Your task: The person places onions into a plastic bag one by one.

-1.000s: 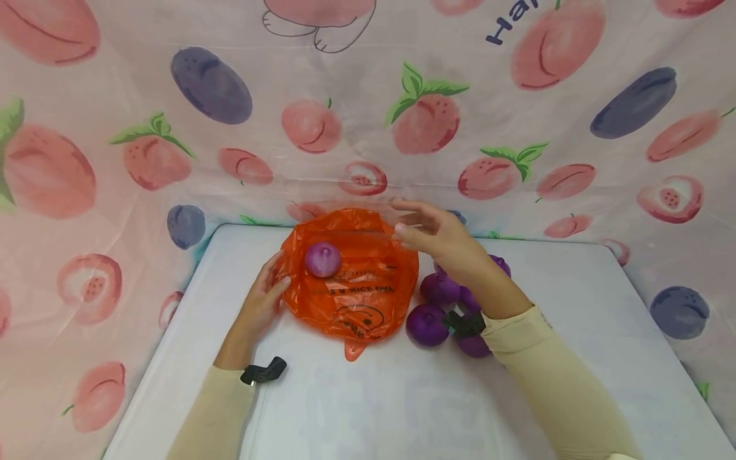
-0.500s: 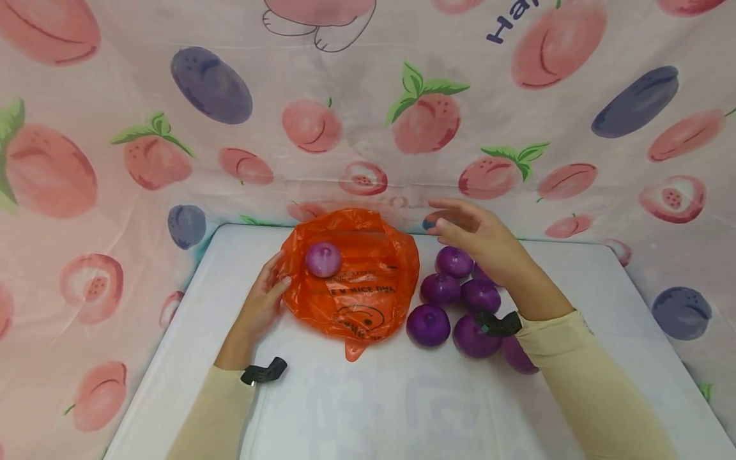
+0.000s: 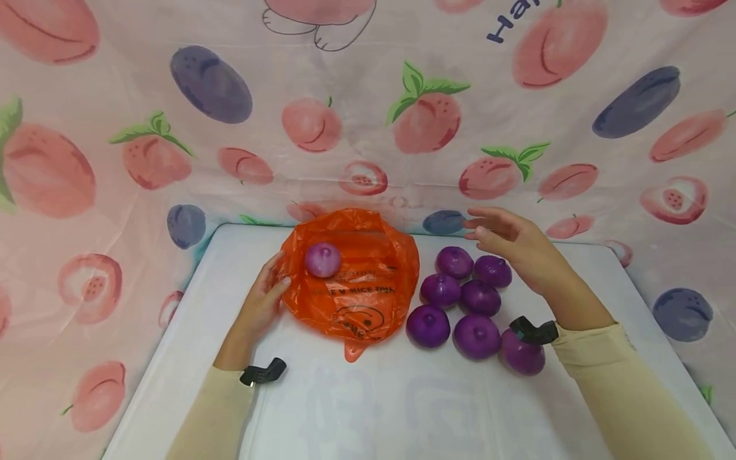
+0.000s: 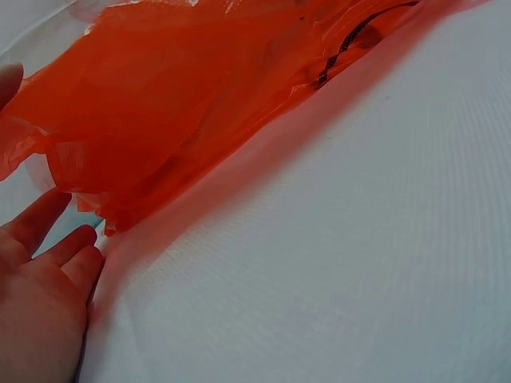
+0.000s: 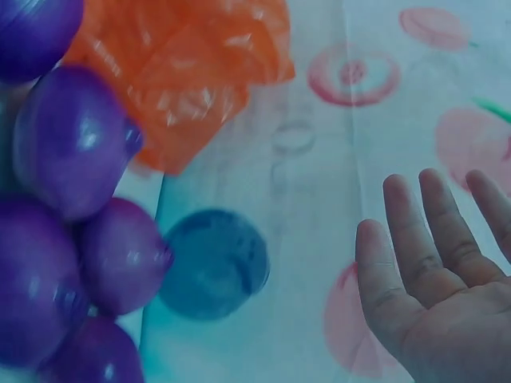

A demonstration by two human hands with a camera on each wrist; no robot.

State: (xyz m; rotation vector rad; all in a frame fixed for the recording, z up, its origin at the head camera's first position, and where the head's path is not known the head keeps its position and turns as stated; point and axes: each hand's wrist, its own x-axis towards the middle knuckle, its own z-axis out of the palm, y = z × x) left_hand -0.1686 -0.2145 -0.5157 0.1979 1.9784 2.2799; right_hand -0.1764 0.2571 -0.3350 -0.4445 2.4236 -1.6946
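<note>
An orange plastic bag (image 3: 368, 275) stands on the white table with its mouth spread wide. One purple onion (image 3: 323, 260) is inside, toward the left. At the bag's left edge, my left hand (image 3: 266, 297) touches the plastic with its fingers and thumb extended; in the left wrist view, the fingers (image 4: 48, 215) lie loosely against the bag's side. Several darker purple onions (image 3: 479, 336) are grouped to the right of the bag. My right hand (image 3: 514, 246) hovers beyond them at the back right, fingers spread and holding nothing, as the palm (image 5: 459, 319) in the right wrist view confirms.
A pale cloth printed with fruit (image 3: 425, 128) hangs behind the table and at its sides. The white table top (image 3: 368, 409) extends in front of the bag and onions. A black wrist camera (image 3: 535, 330) overlaps the rightmost onion in view.
My right hand has moved right, from above the bag's right edge to beyond the onions, uncovering several of them. The left hand, the bag and the onion in it stay put.
</note>
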